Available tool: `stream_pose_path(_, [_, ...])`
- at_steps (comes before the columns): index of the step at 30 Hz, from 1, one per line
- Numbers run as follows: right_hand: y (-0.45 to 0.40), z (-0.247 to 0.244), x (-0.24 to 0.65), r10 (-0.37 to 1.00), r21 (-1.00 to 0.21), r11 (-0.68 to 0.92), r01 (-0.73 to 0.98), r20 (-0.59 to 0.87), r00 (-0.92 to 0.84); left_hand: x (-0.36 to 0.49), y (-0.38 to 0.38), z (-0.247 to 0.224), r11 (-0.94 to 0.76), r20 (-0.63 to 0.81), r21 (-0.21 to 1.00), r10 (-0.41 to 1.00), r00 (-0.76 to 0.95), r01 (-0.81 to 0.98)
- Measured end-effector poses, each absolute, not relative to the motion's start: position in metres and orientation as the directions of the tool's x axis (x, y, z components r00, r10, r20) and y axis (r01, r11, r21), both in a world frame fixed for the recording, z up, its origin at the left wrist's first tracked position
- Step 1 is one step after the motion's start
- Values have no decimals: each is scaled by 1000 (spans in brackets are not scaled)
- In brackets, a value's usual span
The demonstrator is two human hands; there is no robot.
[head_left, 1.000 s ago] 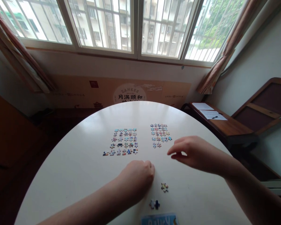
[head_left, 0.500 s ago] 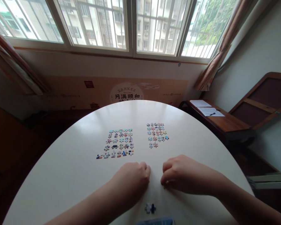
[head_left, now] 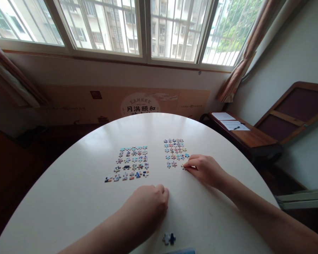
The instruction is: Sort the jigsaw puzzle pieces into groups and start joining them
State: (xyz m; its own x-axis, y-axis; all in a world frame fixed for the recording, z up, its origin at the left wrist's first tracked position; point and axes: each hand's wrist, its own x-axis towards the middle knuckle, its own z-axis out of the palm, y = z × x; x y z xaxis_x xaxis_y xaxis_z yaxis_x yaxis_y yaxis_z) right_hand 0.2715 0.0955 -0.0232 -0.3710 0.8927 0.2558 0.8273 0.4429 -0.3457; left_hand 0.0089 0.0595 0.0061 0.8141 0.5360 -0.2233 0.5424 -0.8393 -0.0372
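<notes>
My right hand [head_left: 204, 168] reaches over the white table, its fingertips pinching a small jigsaw puzzle piece [head_left: 183, 167] at the table surface. That piece is beside the bottom row of the right group of puzzle pieces [head_left: 176, 150]. To the left lies a second group of puzzle pieces [head_left: 134, 158], set out in rows. My left hand [head_left: 155, 201] rests on the table in front of that group with its fingers curled in; whatever they hold is hidden. Closer to me lie two puzzle pieces [head_left: 169, 239], side by side and touching or joined.
The round white table [head_left: 69, 197] fills the foreground. At the bottom edge a blue flat object [head_left: 184, 251] is partly cut off. A wooden side table [head_left: 250, 137] with papers [head_left: 234, 125] and a pen stands at the right. Behind are barred windows and a printed cardboard panel [head_left: 108, 102].
My right hand has moved forward, away from me, bringing a puzzle piece up to the right group's bottom row. My left hand has hardly moved. The view has shifted slightly.
</notes>
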Motion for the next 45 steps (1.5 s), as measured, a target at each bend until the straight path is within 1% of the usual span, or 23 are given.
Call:
stream_pose_path(3, [97, -28, 268, 904, -353, 412, 840, 271, -330, 9, 60, 5, -846, -222, -35, 525, 822, 532])
stream_pose_path(7, [98, -31, 266, 911, -356, 395, 847, 272, -310, 10, 60, 8, -818, -252, -22, 561, 789, 575])
stream_pose_path(14, [96, -30, 263, 906, -336, 409, 849, 263, -332, 9, 60, 8, -826, -222, -15, 552, 804, 564])
stream_pose_path(21, [94, -29, 261, 910, -358, 401, 843, 261, -321, 10, 60, 10, -817, -252, -21, 562, 787, 576])
stream_pose_path(25, [94, -28, 262, 913, -393, 393, 831, 270, -304, 8, 60, 5, -835, -215, -7, 539, 814, 551])
stream_pose_path(28, [93, -25, 264, 916, -398, 377, 836, 294, -274, 7, 58, 4, -811, -197, 11, 571, 797, 584])
stream_pose_path(32, [92, -19, 267, 913, -391, 376, 840, 311, -264, 6, 52, 16, -758, -222, 9, 634, 741, 652])
stream_pose_path(35, [90, -15, 269, 919, -388, 364, 847, 298, -259, 4, 49, 31, -778, -276, 37, 595, 755, 627])
stream_pose_path(37, [89, -14, 271, 915, -395, 385, 834, 283, -288, 2, 49, 38, -802, -316, 77, 545, 777, 593])
stream_pose_path(39, [87, -12, 271, 885, -412, 465, 784, 255, -391, 0, 50, 42, -817, -321, 113, 508, 799, 565])
stream_pose_path(42, [83, -9, 270, 787, -438, 603, 666, 190, -588, -1, 52, 42, -821, -346, 129, 488, 801, 556])
stream_pose_path(45, [76, -3, 265, 706, -448, 676, 585, 165, -689, 2, 52, 40, -823, -355, 126, 484, 800, 554])
